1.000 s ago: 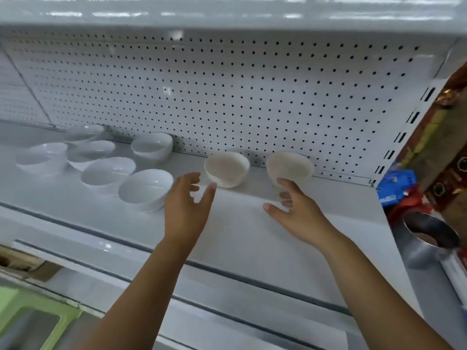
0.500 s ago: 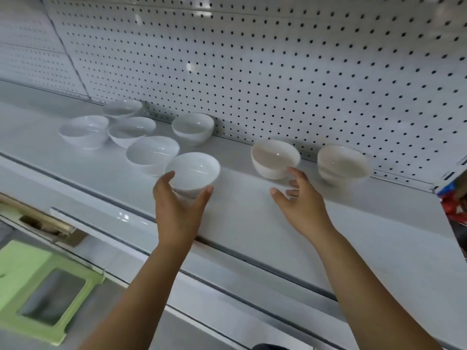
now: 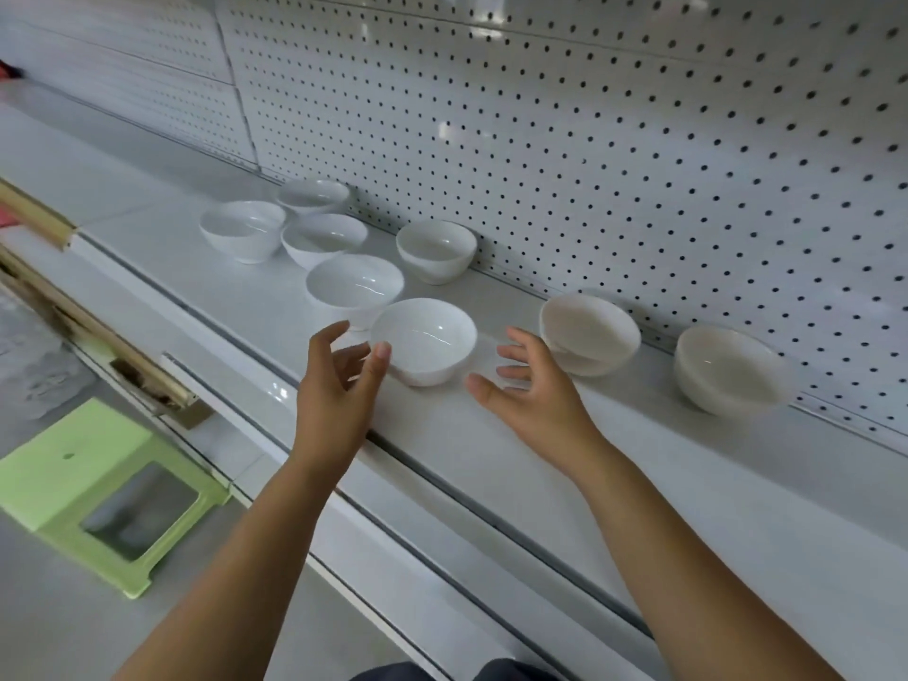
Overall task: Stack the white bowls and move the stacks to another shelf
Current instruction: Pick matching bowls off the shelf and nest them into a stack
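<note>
Pegboard back panel (image 3: pixel 589 140), white, dotted with dark holes, filling the top of the view. Below it, white shelf (image 3: pixel 688 464), level, long axis from far left to near right. Down on the floor at left, light green stool (image 3: pixel 73 479). Eight white bowls on the shelf, all upright, mouths up, round with no long side: far cluster (image 3: pixel 324 238) of three at the left, back bowl (image 3: pixel 436 250) by the panel, middle bowl (image 3: pixel 354 287) in front of it, nearest bowl (image 3: pixel 425 341) glossy and plain, then left cream bowl (image 3: pixel 589 334) and right cream bowl (image 3: pixel 732 368) along the panel. Left hand (image 3: pixel 339 385) spread wide, fingers curved, thumb tip right at the nearest bowl's left wall, contact unclear, gripping nothing. Right hand (image 3: pixel 535 390) likewise spread, fingers splayed, just beside that bowl's right side, not touching.
</note>
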Motion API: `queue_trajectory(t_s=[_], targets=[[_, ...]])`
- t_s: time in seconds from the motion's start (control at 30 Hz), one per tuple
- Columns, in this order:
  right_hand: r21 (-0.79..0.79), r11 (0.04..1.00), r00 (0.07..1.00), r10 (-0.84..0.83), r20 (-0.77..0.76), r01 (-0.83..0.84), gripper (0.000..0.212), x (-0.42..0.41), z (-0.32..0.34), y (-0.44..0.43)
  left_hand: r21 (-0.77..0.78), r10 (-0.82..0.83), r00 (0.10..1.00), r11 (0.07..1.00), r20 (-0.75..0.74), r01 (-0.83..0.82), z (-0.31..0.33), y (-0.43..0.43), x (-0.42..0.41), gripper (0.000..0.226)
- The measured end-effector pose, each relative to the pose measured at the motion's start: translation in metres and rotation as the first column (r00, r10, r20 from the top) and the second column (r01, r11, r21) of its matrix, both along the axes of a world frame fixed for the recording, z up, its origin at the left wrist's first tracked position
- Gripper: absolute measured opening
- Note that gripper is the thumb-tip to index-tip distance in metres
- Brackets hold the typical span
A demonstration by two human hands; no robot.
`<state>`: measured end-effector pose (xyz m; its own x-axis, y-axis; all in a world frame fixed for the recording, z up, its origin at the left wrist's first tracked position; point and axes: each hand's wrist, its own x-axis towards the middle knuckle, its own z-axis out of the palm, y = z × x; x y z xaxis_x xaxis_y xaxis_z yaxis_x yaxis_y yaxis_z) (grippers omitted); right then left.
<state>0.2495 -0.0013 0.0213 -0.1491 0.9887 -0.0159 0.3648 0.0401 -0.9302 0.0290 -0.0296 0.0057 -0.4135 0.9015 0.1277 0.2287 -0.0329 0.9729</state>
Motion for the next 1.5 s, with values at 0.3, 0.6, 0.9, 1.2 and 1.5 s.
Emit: queue_trajectory(t_s=[0.3, 0.6, 0.9, 1.2, 1.5], targets=[[0.006, 1.000, 0.999, 0.022, -0.031, -0.022, 0.145, -0.063, -0.006, 0.010, -0.037, 0.074, 0.980, 0.996, -0.185, -0.083, 0.004, 0.049, -0.066, 0.061], [0.031, 0.974, 0.971, -0.222, -0.090, 0.225, 0.118, -0.082, -0.021, 0.013, 0.025, -0.135, 0.971, 0.989, -0.200, 0.143, -0.005, 0.090, -0.103, 0.035], [0.033, 0.957, 0.955, -0.286, -0.074, 0.289, 0.116, -0.086, -0.020, 0.009, 0.263, -0.195, 0.977, 0.941, -0.092, 0.213, -0.006, 0.096, -0.105, 0.030], [0.045, 0.953, 0.953, -0.298, -0.048, 0.301, 0.123, -0.089, -0.017, 0.005, 0.400, -0.431, 0.900, 0.814, -0.071, 0.422, 0.011, 0.105, -0.097, 0.033], [0.047, 0.950, 0.947, -0.304, -0.102, 0.310, 0.109, -0.090, -0.020, 0.006, 0.325, -0.604, 0.780, 0.713, -0.163, 0.621, 0.004, 0.098, -0.086, 0.027]])
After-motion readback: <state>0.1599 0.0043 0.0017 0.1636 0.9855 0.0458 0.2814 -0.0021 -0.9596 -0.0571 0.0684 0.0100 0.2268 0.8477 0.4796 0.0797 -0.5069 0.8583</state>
